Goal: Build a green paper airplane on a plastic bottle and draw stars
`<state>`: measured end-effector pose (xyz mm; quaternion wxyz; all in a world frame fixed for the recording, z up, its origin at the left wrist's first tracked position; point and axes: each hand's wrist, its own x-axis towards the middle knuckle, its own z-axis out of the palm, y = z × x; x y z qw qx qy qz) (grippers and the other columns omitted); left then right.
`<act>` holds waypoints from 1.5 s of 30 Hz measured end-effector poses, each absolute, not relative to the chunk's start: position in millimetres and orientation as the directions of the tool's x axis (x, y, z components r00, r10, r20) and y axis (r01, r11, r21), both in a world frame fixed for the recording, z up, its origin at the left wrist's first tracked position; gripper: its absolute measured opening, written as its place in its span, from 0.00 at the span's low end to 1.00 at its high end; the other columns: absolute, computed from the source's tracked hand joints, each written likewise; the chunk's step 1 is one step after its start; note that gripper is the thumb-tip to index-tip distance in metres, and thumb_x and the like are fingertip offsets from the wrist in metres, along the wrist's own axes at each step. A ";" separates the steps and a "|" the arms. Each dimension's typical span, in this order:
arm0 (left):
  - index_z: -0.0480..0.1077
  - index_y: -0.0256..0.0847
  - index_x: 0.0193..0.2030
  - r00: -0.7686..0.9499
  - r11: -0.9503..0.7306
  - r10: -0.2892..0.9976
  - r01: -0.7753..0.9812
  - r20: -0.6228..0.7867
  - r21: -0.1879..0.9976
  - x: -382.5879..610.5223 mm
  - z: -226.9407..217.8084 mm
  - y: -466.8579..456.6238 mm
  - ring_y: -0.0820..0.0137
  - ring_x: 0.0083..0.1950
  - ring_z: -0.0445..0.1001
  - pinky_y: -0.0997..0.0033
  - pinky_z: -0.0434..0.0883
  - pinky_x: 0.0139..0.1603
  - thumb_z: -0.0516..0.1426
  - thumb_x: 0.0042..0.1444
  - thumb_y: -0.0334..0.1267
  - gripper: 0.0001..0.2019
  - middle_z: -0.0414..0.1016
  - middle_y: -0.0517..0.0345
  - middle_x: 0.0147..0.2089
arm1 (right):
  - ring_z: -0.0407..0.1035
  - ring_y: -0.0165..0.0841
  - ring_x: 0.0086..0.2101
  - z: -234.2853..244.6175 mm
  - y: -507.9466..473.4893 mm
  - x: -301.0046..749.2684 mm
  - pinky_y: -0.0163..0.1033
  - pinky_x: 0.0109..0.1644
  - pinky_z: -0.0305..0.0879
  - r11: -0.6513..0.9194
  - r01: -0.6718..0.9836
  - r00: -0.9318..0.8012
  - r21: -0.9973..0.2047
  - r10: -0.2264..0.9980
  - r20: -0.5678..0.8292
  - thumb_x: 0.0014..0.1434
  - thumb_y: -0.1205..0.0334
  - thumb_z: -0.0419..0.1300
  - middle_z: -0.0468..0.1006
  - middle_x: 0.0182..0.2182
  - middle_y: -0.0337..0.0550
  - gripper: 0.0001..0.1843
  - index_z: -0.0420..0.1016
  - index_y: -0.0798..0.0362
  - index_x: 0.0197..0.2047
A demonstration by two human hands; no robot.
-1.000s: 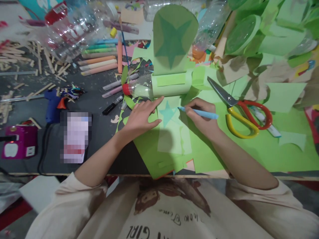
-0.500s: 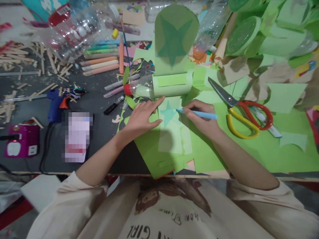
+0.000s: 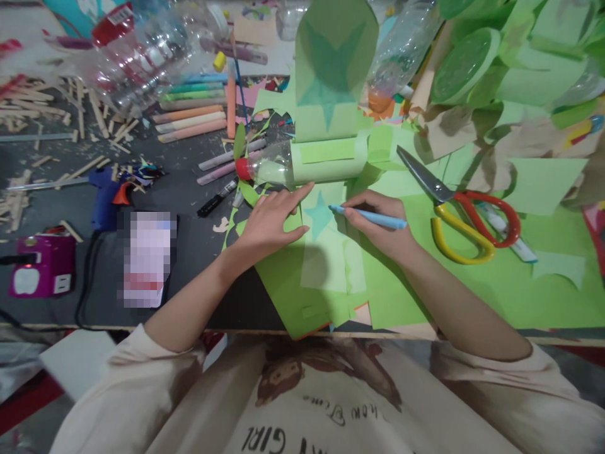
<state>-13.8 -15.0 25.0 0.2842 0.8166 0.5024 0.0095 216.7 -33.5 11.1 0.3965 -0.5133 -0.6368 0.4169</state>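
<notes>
My left hand (image 3: 268, 221) lies flat with its fingers spread on light green paper (image 3: 326, 258), pressing beside a small teal star (image 3: 319, 214). My right hand (image 3: 378, 221) is closed round a light blue pen (image 3: 373, 217) whose tip touches the star's right edge. Just beyond the star lies a plastic bottle wrapped in green paper (image 3: 307, 165) with a red cap. Behind it a tall green card with a dark star (image 3: 333, 69) stands upright.
Scissors with red and yellow handles (image 3: 460, 214) lie open to the right on green sheets. Chalk sticks (image 3: 189, 113), a blue glue gun (image 3: 101, 195), a magenta box (image 3: 40, 265), wooden sticks and clear bottles (image 3: 142, 44) crowd the left. The table's front edge (image 3: 94, 329) runs near my chest.
The pen and my right hand have slid a little to the left along the star's edge. My left hand has stayed in place.
</notes>
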 end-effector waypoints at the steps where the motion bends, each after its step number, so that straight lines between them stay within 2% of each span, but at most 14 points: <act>1: 0.53 0.46 0.75 0.495 -0.335 0.826 0.815 -0.268 0.473 -13.8 24.7 -15.1 0.57 0.48 0.71 0.61 0.64 0.56 0.57 0.62 0.47 0.35 0.74 0.52 0.48 | 0.69 0.33 0.25 11.8 -33.3 216.6 0.40 0.31 0.64 0.130 0.330 -0.167 -0.935 0.983 0.077 0.56 0.61 0.64 0.76 0.24 0.37 0.06 0.74 0.48 0.27; 6: 0.52 0.47 0.75 0.504 -0.342 0.827 0.803 -0.250 0.488 -14.3 23.9 -15.5 0.57 0.48 0.71 0.59 0.64 0.58 0.56 0.63 0.47 0.35 0.74 0.52 0.49 | 0.65 0.30 0.22 14.8 -32.8 215.7 0.38 0.27 0.60 0.089 0.338 -0.157 -0.937 0.987 0.038 0.51 0.63 0.61 0.73 0.19 0.36 0.07 0.71 0.50 0.22; 12: 0.53 0.46 0.75 0.498 -0.331 0.824 0.810 -0.270 0.485 -13.6 27.4 -14.8 0.57 0.49 0.70 0.59 0.63 0.59 0.56 0.62 0.46 0.35 0.75 0.51 0.51 | 0.66 0.30 0.24 15.0 -33.1 214.7 0.38 0.29 0.61 0.078 0.333 -0.142 -0.940 0.989 0.032 0.52 0.61 0.61 0.74 0.21 0.36 0.07 0.73 0.50 0.24; 19: 0.52 0.48 0.75 0.514 -0.358 0.830 0.787 -0.215 0.502 -15.9 21.9 -15.7 0.58 0.47 0.70 0.59 0.65 0.57 0.55 0.62 0.48 0.35 0.75 0.52 0.49 | 0.66 0.30 0.24 13.2 -32.8 215.2 0.38 0.28 0.61 0.043 0.301 -0.105 -0.953 0.994 0.012 0.53 0.59 0.64 0.75 0.21 0.36 0.07 0.74 0.49 0.25; 26: 0.53 0.46 0.75 0.500 -0.335 0.827 0.805 -0.258 0.489 -15.3 24.3 -14.9 0.58 0.48 0.70 0.60 0.64 0.58 0.56 0.62 0.48 0.35 0.74 0.52 0.47 | 0.65 0.31 0.23 12.3 -33.1 214.3 0.38 0.28 0.60 0.028 0.313 -0.062 -0.949 0.998 0.009 0.53 0.58 0.65 0.74 0.21 0.36 0.08 0.73 0.49 0.24; 34: 0.53 0.47 0.75 0.494 -0.330 0.832 0.806 -0.252 0.491 -15.5 24.5 -15.6 0.58 0.47 0.70 0.60 0.64 0.58 0.56 0.62 0.47 0.35 0.73 0.53 0.46 | 0.65 0.31 0.23 11.1 -33.3 215.5 0.38 0.28 0.59 0.033 0.312 -0.059 -0.950 0.998 0.016 0.52 0.60 0.64 0.73 0.21 0.36 0.07 0.72 0.49 0.24; 40: 0.53 0.48 0.75 0.501 -0.337 0.831 0.800 -0.243 0.496 -15.4 24.3 -15.3 0.58 0.47 0.70 0.59 0.64 0.57 0.56 0.62 0.47 0.35 0.74 0.53 0.46 | 0.64 0.31 0.22 14.0 -33.5 216.0 0.39 0.28 0.60 0.055 0.309 -0.140 -0.949 0.990 0.012 0.52 0.60 0.64 0.73 0.19 0.36 0.10 0.71 0.49 0.22; 45: 0.53 0.49 0.75 0.502 -0.341 0.830 0.801 -0.242 0.492 -14.9 24.4 -15.2 0.58 0.47 0.70 0.59 0.65 0.57 0.56 0.62 0.47 0.35 0.74 0.54 0.46 | 0.66 0.31 0.24 13.5 -32.9 214.6 0.38 0.28 0.61 0.042 0.301 -0.088 -0.953 0.996 0.016 0.53 0.58 0.65 0.75 0.21 0.37 0.08 0.73 0.49 0.25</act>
